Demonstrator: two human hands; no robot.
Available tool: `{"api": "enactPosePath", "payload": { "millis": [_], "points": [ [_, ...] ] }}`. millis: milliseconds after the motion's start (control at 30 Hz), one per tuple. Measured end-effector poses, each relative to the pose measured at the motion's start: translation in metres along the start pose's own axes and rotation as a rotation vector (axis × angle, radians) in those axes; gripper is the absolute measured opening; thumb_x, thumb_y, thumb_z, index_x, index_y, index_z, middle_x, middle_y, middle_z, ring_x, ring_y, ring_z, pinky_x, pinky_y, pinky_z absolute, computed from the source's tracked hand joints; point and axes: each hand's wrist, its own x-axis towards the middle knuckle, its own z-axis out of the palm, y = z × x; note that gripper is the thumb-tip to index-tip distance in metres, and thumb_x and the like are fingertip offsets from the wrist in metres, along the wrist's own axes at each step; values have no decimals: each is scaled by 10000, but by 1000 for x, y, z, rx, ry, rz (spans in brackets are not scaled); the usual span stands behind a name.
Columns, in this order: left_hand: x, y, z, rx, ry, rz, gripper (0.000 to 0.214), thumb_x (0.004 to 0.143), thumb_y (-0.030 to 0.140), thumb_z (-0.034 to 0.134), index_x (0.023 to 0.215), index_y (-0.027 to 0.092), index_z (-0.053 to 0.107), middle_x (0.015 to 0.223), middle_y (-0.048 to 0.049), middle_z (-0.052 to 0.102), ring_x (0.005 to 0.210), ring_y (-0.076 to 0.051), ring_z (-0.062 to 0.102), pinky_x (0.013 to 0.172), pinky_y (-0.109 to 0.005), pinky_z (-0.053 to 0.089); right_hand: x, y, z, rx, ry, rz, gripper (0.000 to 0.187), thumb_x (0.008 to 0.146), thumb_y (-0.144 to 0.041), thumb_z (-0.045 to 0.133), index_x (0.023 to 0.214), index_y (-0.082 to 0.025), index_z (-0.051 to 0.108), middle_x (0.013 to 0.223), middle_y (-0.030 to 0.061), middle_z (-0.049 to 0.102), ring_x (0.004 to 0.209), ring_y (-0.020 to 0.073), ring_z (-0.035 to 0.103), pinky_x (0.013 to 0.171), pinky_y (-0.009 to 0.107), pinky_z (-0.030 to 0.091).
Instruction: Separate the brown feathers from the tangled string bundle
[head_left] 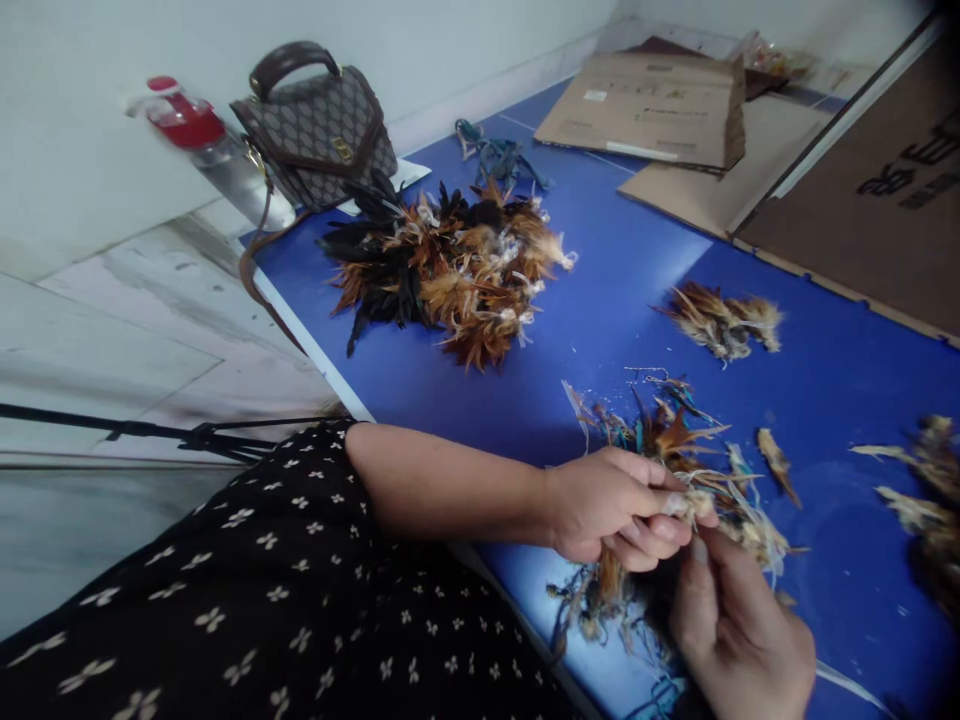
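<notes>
Closest to me is the person's black top [247, 600], dotted with little white flowers. The left hand [622, 508] is squeezed tight on the pale end of a feather bunch [696, 505], low over the near side of the blue table [622, 320]. The right hand [742, 630] has its thumb and finger close together at that same pale end, but I can't tell if they are pinching it.

The two hands get in the way, so I can't see all of the bunch. Messy feather scraps [611, 590] stick out under them, and one loose feather [778, 465] lies just beside. Past the hands is a small feather heap [724, 322], and more feathers [934, 500] sit at the right edge. A big brown and black pile [457, 265] lies farther back, with blue-green strips [502, 160] behind it.

A handbag [315, 130] stands in the far left corner, and its strap [251, 275] hangs over the table edge. A bottle [225, 165] with a red top leans next to it. A flat cardboard box [652, 110] lies at the back, and a big brown panel [870, 190] blocks the right side.

The panel has big dark letters. I can read an E, but the picture cuts off the rest. The flat box has a white label and tiny print, too small to read. The handbag has a criss-cross pattern and a shiny clasp.
</notes>
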Motion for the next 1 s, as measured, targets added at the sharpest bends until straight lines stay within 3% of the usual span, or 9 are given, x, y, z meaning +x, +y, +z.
{"api": "enactPosePath", "payload": {
  "millis": [233,433,567,667,767,867,1000],
  "points": [
    [-2,2,-3,53,-34,18,181,1038,244,835,981,172,679,680,71,482,496,-42,263,476,-210,152,-2,-2,-5,-23,7,3,184,1151,-324,695,1244,-249,834,939,57,889,649,194,830,670,268,637],
    [8,-6,-10,202,-29,117,238,1023,283,864,1070,197,646,715,85,517,521,-40,315,515,-194,231,11,-9,-6,-16,6,-110,112,1148,-228,682,1167,-227,792,800,11,813,530,144,716,603,249,570],
    [19,-17,-21,497,93,251,158,1102,287,740,1187,212,630,724,90,562,550,-69,432,565,-227,373,16,-6,-12,-9,-22,-224,99,1113,-174,714,1187,-208,771,862,26,801,630,154,737,663,265,565],
    [22,-20,-27,830,183,373,227,1060,334,775,1208,194,677,799,43,660,653,-104,570,642,-271,471,17,-4,-19,14,-18,-253,90,1099,-153,716,1161,-207,751,956,48,807,747,168,773,732,278,573],
    [18,-16,-28,1114,235,439,252,1037,364,774,1207,190,709,886,-6,736,746,-136,638,724,-307,519,18,-4,-23,39,-27,-260,80,1095,-152,712,1129,-217,742,924,30,766,736,159,742,732,284,554],
    [14,-12,-25,1336,181,438,158,999,274,759,1129,193,722,908,-27,746,820,-163,676,820,-329,553,19,0,-26,60,-50,-260,77,1084,-167,729,1118,-233,749,918,25,758,725,158,724,711,289,543],
    [13,-9,-23,1440,-38,431,95,988,226,778,975,214,685,863,-22,716,843,-169,668,863,-341,547,23,7,-29,145,-62,-149,63,1099,-228,730,1045,-254,751,888,14,758,709,157,711,681,289,541]
  ]
}}
